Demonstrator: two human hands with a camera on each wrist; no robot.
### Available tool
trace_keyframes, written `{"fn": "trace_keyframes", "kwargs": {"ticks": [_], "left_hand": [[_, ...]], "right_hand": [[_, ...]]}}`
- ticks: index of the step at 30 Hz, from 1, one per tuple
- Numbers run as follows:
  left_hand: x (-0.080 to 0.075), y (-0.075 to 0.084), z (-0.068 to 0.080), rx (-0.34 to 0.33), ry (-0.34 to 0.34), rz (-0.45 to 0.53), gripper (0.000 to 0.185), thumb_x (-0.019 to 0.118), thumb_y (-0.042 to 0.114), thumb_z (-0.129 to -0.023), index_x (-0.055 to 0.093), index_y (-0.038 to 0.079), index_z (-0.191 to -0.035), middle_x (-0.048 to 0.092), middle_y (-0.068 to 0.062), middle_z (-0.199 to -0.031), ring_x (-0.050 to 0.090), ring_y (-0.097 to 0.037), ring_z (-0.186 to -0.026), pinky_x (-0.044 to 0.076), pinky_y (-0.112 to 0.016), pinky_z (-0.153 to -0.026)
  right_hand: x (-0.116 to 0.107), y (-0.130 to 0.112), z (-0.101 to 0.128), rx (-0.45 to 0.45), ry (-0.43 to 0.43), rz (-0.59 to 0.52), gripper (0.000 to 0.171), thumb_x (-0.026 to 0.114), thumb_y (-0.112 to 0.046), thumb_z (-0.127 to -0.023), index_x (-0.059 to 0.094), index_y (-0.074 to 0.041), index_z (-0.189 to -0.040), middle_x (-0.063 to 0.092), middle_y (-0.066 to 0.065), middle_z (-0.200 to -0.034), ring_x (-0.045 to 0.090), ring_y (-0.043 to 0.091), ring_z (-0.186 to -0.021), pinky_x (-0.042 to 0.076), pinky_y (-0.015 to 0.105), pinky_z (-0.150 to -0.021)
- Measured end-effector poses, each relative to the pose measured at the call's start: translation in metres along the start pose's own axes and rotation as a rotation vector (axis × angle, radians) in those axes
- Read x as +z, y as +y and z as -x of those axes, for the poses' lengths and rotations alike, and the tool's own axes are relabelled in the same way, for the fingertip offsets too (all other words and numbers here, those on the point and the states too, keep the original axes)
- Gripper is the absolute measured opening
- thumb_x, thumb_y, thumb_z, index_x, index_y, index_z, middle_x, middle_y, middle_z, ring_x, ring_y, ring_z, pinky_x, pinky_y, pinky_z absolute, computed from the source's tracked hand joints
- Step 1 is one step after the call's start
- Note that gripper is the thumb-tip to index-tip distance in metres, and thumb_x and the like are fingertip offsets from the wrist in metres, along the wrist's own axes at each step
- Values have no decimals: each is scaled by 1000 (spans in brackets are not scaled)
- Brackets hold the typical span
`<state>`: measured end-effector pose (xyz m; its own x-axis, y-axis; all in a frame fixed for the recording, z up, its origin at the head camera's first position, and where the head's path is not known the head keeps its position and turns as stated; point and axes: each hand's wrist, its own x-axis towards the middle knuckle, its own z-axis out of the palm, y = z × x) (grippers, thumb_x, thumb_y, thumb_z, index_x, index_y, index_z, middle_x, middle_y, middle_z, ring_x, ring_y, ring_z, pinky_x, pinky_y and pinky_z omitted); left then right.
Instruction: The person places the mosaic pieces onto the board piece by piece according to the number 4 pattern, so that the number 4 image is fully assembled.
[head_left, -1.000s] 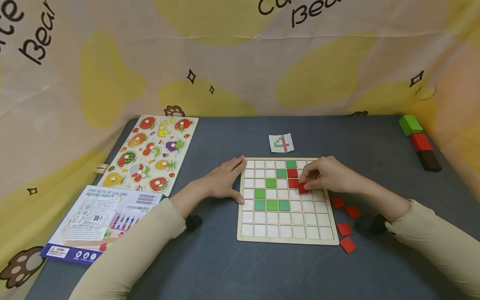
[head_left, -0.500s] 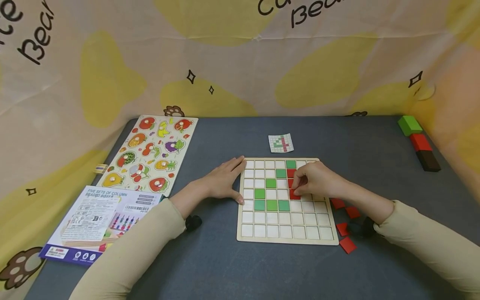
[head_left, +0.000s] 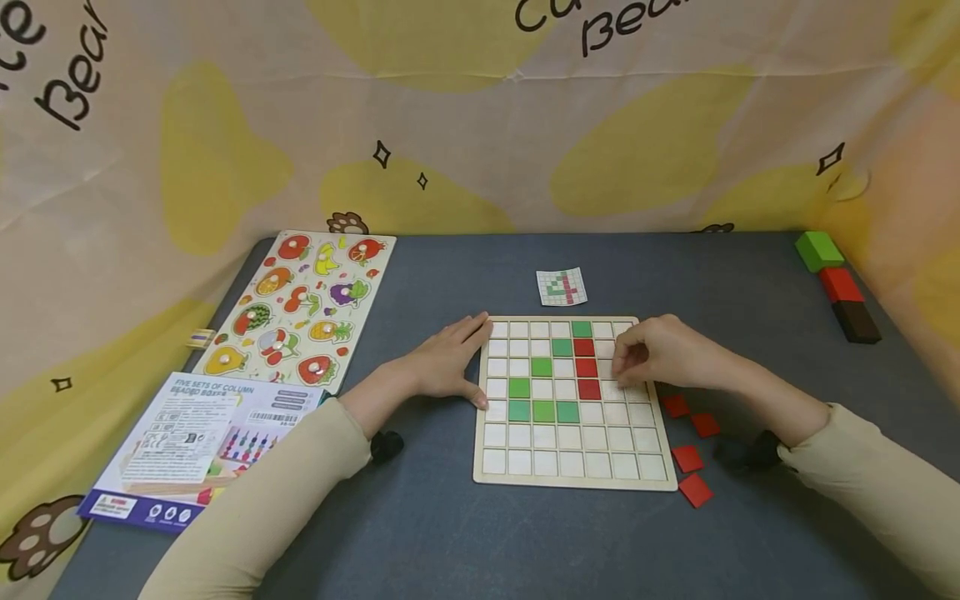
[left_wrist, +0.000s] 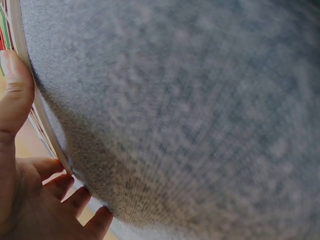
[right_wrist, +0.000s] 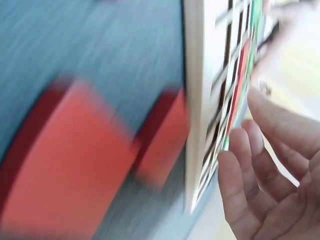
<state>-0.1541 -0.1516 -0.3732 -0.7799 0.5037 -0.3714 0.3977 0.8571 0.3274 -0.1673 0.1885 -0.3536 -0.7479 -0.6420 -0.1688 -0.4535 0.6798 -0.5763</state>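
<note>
Right now my left hand lies flat on the grey table with its fingers straight, fingertips and thumb against the left edge of the wooden grid board; the left wrist view shows the thumb pressed along that pale rim and nothing held. My right hand hovers over the right side of the board, fingers loosely bent (the right wrist view shows an empty palm, fingers relaxed), and it grips no tile. Just beside its fingertips sits a column of three red tiles, seated in their cells one under another. Green tiles fill other cells: one at the top above the red column, one diagonally below it, another lower left, and a row of three beneath, with one more above that row's left end. Four loose red tiles lie on the table just off the board's right edge, near my right wrist. A small pattern card lies beyond the board's far edge. Far to the right, a green block, a red block and a dark block stand in a line. On the left lie a fruit puzzle board and a printed box nearer me.
</note>
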Motion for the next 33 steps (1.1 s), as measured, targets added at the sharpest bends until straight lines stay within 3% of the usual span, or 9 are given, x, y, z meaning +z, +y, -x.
{"fn": "trace_keyframes", "kwargs": {"ticks": [5,11,21,33], "left_hand": [[0,-1,0,5,-1,0,119,78,54,-77,5,11,-160,-4,-8,-170,1,-31,-158,14,-54,-126],[0,-2,1,6,2,-1,119,78,54,-77,4,11,-160,-5,-8,-170,0,-32,-158,13,-54,-126],[0,-1,1,13,4,0,118,77,54,-78,5,11,-160,-4,-9,-169,0,-32,-158,13,-54,-126],[-1,3,1,-12,4,-20,119,79,53,-76,6,11,-161,-2,-8,-170,3,-32,-158,15,-54,-126]], "right_hand": [[-16,24,20,45,-90,-45,13,84,-25,-77,72,-23,-81,68,-9,-74,59,3,-67,51,21,-64],[-21,42,38,65,-166,-46,25,86,-33,-74,70,-22,-89,66,-7,-81,58,2,-73,51,20,-67],[-13,47,41,-41,-144,-37,28,88,-32,-71,66,-26,-86,58,-7,-83,51,4,-74,44,20,-64],[-11,45,38,-63,-162,2,27,88,-28,-70,65,-27,-84,58,-10,-83,52,3,-75,46,20,-66]]}}
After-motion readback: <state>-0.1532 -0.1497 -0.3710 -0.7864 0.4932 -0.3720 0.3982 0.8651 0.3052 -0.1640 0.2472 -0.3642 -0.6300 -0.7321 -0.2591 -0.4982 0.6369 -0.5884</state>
